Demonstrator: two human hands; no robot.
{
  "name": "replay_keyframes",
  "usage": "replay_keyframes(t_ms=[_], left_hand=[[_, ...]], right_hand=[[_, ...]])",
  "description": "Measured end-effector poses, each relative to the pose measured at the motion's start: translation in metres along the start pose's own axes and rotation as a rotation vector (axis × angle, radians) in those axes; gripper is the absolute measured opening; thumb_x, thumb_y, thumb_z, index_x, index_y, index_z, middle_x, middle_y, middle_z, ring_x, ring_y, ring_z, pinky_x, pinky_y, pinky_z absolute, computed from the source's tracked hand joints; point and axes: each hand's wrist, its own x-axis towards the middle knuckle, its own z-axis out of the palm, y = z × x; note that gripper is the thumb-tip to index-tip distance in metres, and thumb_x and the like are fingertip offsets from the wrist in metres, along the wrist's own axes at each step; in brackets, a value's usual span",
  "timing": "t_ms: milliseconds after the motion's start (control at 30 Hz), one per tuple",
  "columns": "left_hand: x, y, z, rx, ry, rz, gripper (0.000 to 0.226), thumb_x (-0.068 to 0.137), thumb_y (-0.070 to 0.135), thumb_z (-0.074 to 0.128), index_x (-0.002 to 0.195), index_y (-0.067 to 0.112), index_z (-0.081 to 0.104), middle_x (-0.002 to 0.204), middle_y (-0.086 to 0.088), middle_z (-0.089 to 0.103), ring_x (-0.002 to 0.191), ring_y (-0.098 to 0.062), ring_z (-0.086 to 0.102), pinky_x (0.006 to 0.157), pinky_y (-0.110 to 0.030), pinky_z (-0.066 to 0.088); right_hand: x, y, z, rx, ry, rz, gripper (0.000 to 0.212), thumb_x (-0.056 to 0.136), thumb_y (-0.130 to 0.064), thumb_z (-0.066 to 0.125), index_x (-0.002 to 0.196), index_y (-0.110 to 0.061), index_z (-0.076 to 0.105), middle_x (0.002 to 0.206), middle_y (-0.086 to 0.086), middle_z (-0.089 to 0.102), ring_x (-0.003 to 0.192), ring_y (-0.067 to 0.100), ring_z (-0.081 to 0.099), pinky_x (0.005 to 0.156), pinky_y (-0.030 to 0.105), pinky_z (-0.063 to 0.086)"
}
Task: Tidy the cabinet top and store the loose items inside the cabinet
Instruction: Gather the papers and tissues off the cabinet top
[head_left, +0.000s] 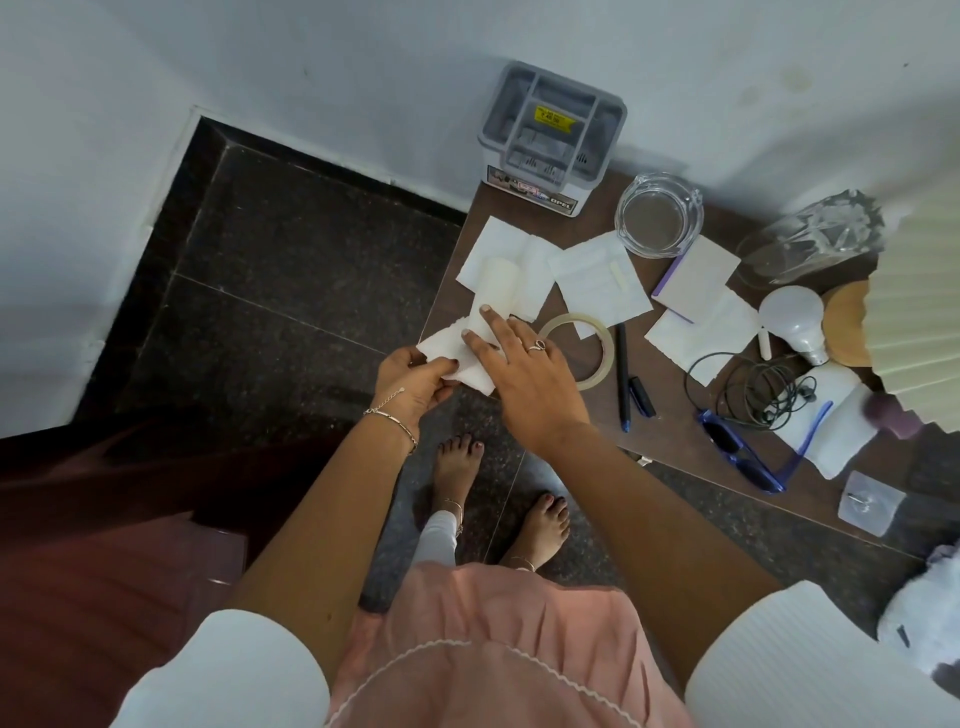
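Gathering the loose paper looks like the step in hand: the left hand (410, 384) pinches a napkin (441, 344) that overhangs the near left corner of the cabinet top (675, 441). The right hand (524, 374) lies flat on it with fingers straight, gripping nothing, likely sliding it off the edge so that the left can take it. The other napkins (498, 249) wait just behind, beside a tape roll (605, 353).

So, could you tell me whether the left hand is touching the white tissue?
Touching. The head view shows the left hand pinching the near edge of the white tissue, its thumb lying on top of the paper.
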Motion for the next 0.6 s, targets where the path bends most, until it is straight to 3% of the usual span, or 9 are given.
replay_keyframes(t_ms=[100,400,600], left_hand=[[0.0,-0.002,-0.007,-0.018,0.052,0.015,0.042,0.079,0.003,0.069,0.119,0.005,0.057,0.116,-0.015,0.065,0.102,-0.026,0.065,0.073,-0.027,0.056],[-0.011,0.001,-0.012,-0.049,0.061,0.041,0.04,0.08,-0.001,0.068,0.117,0.004,0.057,0.11,-0.014,0.064,0.095,-0.025,0.065,0.069,-0.028,0.056],[-0.001,-0.005,-0.022,-0.033,0.114,0.036,0.035,0.078,0.001,0.07,0.111,0.007,0.058,0.113,-0.015,0.065,0.104,-0.029,0.065,0.074,-0.032,0.057]], right_hand=[[-0.001,-0.001,0.0,-0.023,0.003,0.003,0.083,0.086,-0.003,0.059,0.153,-0.026,0.015,0.162,0.006,-0.001,0.148,0.032,0.011,0.117,0.047,0.018],[0.002,-0.008,-0.005,-0.156,0.006,-0.045,0.084,0.08,-0.01,0.072,0.147,-0.023,0.023,0.162,0.008,0.007,0.145,0.033,0.018,0.115,0.045,0.024],[0.008,-0.007,-0.01,-0.257,-0.029,-0.097,0.082,0.087,-0.016,0.066,0.151,-0.024,0.014,0.157,0.013,0.015,0.14,0.036,0.026,0.111,0.046,0.032]])
